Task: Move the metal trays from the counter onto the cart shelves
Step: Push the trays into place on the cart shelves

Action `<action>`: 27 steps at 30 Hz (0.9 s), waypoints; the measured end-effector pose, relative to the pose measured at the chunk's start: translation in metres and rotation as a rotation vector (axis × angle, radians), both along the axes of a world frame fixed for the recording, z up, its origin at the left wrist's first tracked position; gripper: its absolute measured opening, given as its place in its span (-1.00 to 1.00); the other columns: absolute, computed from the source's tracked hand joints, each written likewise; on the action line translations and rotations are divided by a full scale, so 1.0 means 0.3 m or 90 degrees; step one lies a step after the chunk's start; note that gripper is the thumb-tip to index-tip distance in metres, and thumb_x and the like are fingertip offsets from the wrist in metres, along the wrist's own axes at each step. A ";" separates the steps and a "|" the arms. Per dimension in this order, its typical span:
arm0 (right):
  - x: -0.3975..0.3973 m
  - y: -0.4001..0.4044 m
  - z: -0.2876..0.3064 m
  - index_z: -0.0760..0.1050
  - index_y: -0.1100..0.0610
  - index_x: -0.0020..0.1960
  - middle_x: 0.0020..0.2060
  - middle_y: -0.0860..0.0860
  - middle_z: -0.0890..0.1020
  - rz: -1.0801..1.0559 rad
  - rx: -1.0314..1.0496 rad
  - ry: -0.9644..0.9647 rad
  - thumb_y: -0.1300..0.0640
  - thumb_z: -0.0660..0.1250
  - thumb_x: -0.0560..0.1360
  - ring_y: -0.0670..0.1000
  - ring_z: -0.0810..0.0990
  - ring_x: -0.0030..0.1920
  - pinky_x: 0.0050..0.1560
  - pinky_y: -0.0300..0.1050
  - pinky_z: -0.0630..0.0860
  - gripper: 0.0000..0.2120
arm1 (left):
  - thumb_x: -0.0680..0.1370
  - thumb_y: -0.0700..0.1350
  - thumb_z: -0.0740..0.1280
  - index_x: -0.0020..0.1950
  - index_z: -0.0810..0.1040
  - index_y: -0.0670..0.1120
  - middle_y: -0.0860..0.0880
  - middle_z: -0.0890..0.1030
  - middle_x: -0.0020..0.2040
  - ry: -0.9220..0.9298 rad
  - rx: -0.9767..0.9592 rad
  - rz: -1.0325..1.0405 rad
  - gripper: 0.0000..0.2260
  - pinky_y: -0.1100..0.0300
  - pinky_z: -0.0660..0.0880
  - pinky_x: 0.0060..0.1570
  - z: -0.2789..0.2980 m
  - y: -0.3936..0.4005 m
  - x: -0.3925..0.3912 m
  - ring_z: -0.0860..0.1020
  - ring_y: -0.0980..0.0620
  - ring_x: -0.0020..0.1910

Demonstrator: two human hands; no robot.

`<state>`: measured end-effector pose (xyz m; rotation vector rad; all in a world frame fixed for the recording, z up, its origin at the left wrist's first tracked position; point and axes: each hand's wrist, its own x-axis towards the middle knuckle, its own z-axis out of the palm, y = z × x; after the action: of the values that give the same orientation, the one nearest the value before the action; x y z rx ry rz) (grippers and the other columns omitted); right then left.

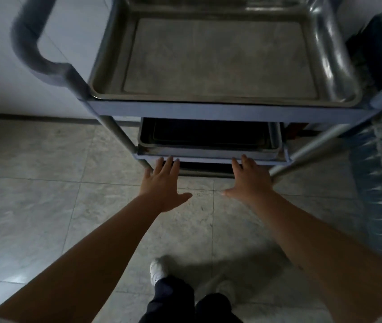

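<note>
1. Both bare forearms reach from the lower corners of the frame up toward its middle, elbows nearly straight, palms turned down.
2. The left hand [164,183] lies flat with its fingers spread; the fingertips [169,159] reach the front edge of the cart's middle shelf [208,159], and the thumb sticks out to the right. It grips nothing.
3. The right hand [250,180] mirrors it at centre right: fingers stretched forward to the same shelf edge, thumb pointing left toward the other hand. It too is spread and holds nothing.
4. Whether the fingertips actually press the shelf edge or hover just short of it cannot be told.
5. The cart [227,110] fills the upper half of the frame, with a grey-blue frame, round metal legs and a curved grey handle [30,43] at the upper left.
6. A large metal tray [220,59] sits on the top shelf, filling it, with shiny rounded walls and a dull flat bottom.
7. On the middle shelf, just beyond the fingers, is a darker tray [208,143]; it looks like more than one nested together, but the shadow hides how many.
8. A lower shelf shows as a dark strip between the hands.
9. Below, at bottom centre, dark trousers and a white shoe [157,271] stand on pale floor tiles [45,206].
10. A blue patterned object [380,183] runs down the right edge, too blurred to identify.
</note>
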<state>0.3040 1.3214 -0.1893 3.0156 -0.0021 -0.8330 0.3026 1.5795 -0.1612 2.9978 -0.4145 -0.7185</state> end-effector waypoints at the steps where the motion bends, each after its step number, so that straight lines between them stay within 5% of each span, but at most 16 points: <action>1: 0.023 0.003 -0.042 -0.19 -0.03 0.57 0.59 0.09 -0.11 -0.004 0.006 -0.011 -0.47 0.33 0.28 0.16 -0.06 0.56 0.44 0.29 0.14 0.13 | 0.45 0.46 0.20 0.63 -0.20 -0.02 -0.03 -0.14 0.66 0.003 -0.011 -0.003 -0.02 -0.20 -0.02 0.53 -0.047 -0.018 0.031 -0.17 -0.11 0.61; 10: 0.312 -0.060 -0.518 -0.15 -0.06 0.56 0.58 0.12 -0.03 0.065 -0.013 -0.142 -0.45 0.43 0.18 0.20 -0.04 0.55 0.41 0.34 0.08 0.20 | 0.36 0.42 0.39 0.63 -0.20 -0.01 -0.04 -0.18 0.65 -0.105 -0.015 -0.051 0.11 -0.18 -0.03 0.53 -0.562 -0.041 0.389 -0.18 -0.11 0.61; 13: 0.386 -0.088 -0.632 -0.09 -0.08 0.54 0.51 0.12 0.23 0.084 -0.014 -0.143 -0.47 0.42 0.15 0.20 0.17 0.50 0.38 0.32 0.12 0.17 | 0.32 0.41 0.43 0.63 -0.16 -0.03 -0.05 -0.13 0.66 -0.149 -0.024 -0.064 0.15 -0.16 -0.06 0.55 -0.700 -0.036 0.481 -0.16 -0.11 0.61; 16: 0.437 -0.100 -0.713 0.21 -0.09 0.38 0.21 0.06 0.52 0.103 -0.012 -0.254 -0.45 0.40 0.18 0.17 0.48 0.21 0.15 0.19 0.32 -0.09 | 0.29 0.42 0.44 0.60 0.10 -0.06 -0.08 0.22 0.60 -0.250 -0.009 -0.074 0.06 -0.15 0.13 0.49 -0.816 -0.047 0.537 0.17 -0.12 0.56; 19: 0.458 -0.104 -0.756 0.33 -0.05 0.22 0.09 0.03 0.56 0.135 -0.024 -0.326 -0.46 0.36 0.22 0.16 0.56 0.06 -0.09 0.07 0.30 -0.27 | 0.27 0.41 0.45 0.30 0.47 -0.03 -0.08 0.61 0.23 -0.388 -0.037 -0.077 -0.24 -0.05 0.39 0.16 -0.876 -0.051 0.556 0.54 -0.16 0.22; 27: 0.432 -0.092 -0.747 0.37 -0.01 0.19 0.11 0.00 0.56 0.117 -0.007 -0.353 -0.45 0.36 0.27 0.13 0.57 0.06 -0.03 0.07 0.34 -0.31 | 0.29 0.47 0.39 0.10 0.50 0.01 -0.05 0.66 0.08 -0.423 -0.050 -0.094 -0.37 0.03 0.33 -0.05 -0.882 -0.044 0.561 0.60 -0.14 0.08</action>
<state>0.4337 1.2940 -0.4134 3.0605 0.2556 0.0281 0.4711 1.5664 -0.4259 3.0724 -0.6615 0.3160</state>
